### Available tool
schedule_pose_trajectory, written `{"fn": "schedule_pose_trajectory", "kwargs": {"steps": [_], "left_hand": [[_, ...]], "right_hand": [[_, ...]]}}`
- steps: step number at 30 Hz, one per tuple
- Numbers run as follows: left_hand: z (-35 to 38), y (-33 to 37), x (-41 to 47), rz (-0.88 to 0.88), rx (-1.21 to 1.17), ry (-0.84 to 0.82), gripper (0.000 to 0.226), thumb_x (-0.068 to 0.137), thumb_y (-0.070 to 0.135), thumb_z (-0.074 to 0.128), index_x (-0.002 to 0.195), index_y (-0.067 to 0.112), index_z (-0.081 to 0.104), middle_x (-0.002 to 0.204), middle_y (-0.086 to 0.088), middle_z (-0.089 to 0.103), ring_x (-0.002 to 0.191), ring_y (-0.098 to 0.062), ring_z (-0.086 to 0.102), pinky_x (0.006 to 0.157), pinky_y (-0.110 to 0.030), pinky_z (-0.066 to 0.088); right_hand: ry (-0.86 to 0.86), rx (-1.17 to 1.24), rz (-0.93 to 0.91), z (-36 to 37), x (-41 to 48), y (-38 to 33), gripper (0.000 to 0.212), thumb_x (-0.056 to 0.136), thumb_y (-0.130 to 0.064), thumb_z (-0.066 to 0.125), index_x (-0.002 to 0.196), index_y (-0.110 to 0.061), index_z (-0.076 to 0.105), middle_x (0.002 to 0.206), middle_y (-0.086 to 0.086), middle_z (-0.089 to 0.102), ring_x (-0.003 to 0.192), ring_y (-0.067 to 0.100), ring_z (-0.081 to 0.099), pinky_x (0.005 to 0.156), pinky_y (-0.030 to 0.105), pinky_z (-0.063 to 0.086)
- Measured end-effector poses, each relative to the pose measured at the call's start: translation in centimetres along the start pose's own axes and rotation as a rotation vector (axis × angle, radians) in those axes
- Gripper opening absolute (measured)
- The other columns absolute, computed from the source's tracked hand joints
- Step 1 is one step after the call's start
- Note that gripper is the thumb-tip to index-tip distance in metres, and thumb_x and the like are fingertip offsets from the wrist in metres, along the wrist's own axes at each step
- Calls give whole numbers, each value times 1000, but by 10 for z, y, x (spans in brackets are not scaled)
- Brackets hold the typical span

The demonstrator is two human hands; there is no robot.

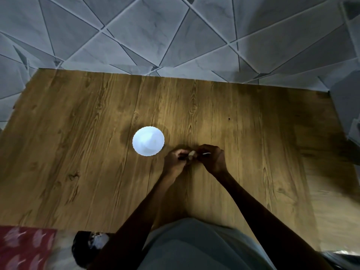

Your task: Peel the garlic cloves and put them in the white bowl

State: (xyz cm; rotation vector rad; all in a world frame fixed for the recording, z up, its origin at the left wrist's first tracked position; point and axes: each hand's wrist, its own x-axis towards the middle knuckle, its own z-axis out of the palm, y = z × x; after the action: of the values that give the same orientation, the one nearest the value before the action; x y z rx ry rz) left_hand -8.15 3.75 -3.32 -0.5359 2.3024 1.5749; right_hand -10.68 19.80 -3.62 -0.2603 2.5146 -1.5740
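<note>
A small white bowl with a scalloped rim stands on the wooden table, near its middle. Just right of the bowl my two hands meet above the tabletop. My left hand and my right hand both pinch a pale garlic clove between their fingertips. A thin white sliver, which looks like peel, shows at my right fingers. The bowl's inside is overexposed, so its contents cannot be made out.
The table's far edge meets a grey tiled floor. A red patterned cloth lies at the lower left, beside a dark object. My grey clothing fills the bottom middle.
</note>
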Motion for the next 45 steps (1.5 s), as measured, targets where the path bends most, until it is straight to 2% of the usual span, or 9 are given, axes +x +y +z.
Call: {"fn": "schedule_pose_trajectory", "kwargs": {"steps": [4,8,12,17,25,27,33,39,45], "left_hand": [[-3,-1,1,3,30,9,24,87,18,73,110,14,71,108,-2,72,102,-15,65,88,-27,52],[-6,0,2,18,84,32,25,82,28,77,105,17,73,102,2,74,98,-12,66,86,-28,51],[-8,3,0,86,136,-37,39,86,24,73,123,13,66,119,-4,69,113,-16,61,98,-24,45],[-8,5,1,81,195,-50,38,90,17,67,128,10,62,127,-7,65,120,-20,57,95,-18,37],[-8,5,4,63,205,-14,32,88,1,65,119,10,66,121,-7,66,117,-20,58,98,-24,42],[-9,5,4,75,213,-43,36,87,-1,65,122,11,65,122,-7,66,118,-20,57,96,-24,43],[-11,5,8,120,268,-105,45,91,1,60,135,7,55,137,-11,57,130,-24,49,107,-28,36],[-10,2,8,165,279,-76,44,87,0,64,131,5,59,131,-12,62,124,-24,54,99,-17,34],[-11,0,12,155,241,-107,42,87,7,69,128,6,61,127,-12,64,121,-24,57,105,-32,42]], "right_hand": [[-14,-50,-4,0,3,3,6,86,-14,75,91,-13,77,87,-5,75,80,4,71,72,25,59],[-44,-158,-34,0,4,-1,7,86,-17,75,92,-14,77,86,-6,74,77,0,69,68,14,54],[-64,-245,-31,1,6,-3,9,88,-12,72,96,-13,76,86,-9,71,71,-8,61,63,5,46],[-42,-319,-19,3,7,-6,13,89,-5,68,98,-10,75,89,-2,72,70,-14,53,64,0,42],[-8,-297,89,8,4,-6,11,85,-8,73,93,-14,77,91,-3,74,78,2,64,64,2,43],[5,-274,115,8,5,-3,9,84,-14,76,93,-13,77,92,-1,75,78,4,67,63,3,45],[5,-275,138,8,7,0,10,82,-18,79,90,-12,76,85,-2,73,72,5,67,61,11,50],[-51,-301,73,3,17,2,8,79,-12,81,82,-9,75,81,2,74,69,7,69,59,10,52],[-165,-350,25,-5,28,-2,6,77,-7,81,81,-8,76,83,4,75,74,10,70,69,23,59]]}}
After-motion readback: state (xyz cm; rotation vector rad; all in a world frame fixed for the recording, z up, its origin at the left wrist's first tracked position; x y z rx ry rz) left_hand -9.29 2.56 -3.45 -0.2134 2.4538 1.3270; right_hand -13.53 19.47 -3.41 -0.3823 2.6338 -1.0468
